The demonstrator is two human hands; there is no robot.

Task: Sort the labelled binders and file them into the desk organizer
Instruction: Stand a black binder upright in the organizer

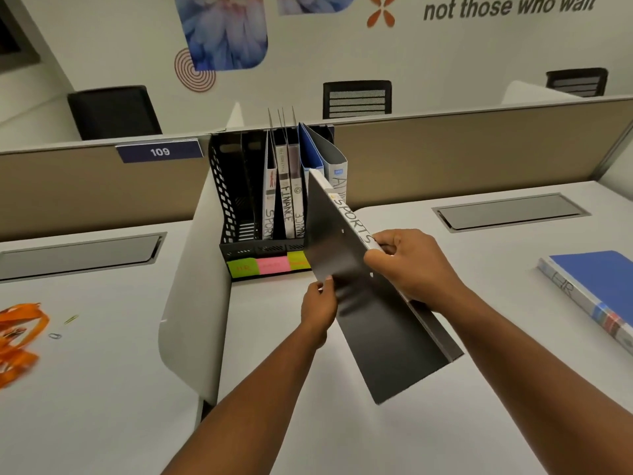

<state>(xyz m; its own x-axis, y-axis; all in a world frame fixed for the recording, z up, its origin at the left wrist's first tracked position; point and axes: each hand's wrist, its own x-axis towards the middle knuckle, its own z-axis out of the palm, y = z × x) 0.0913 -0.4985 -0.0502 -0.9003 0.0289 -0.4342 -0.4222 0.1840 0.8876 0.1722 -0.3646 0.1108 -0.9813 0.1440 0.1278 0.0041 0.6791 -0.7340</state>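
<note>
White worktop point(445, 423), beige partition point(479, 156). Blue flat binder point(596, 289) at 3 o'clock. Both hands' fingers point(325, 286) pinch grey "SPORTS" binder point(370, 303) (fronting black mesh organizer point(236, 214)).

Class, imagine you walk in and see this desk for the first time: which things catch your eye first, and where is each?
The grey SPORTS binder dominates the centre, tilted, held by the left hand at its cover edge and the right hand at its spine. Behind it, against the partition, stands the black desk organizer with binders filed upright. A blue HR binder lies flat at the right, and an orange lanyard at far left.
</note>
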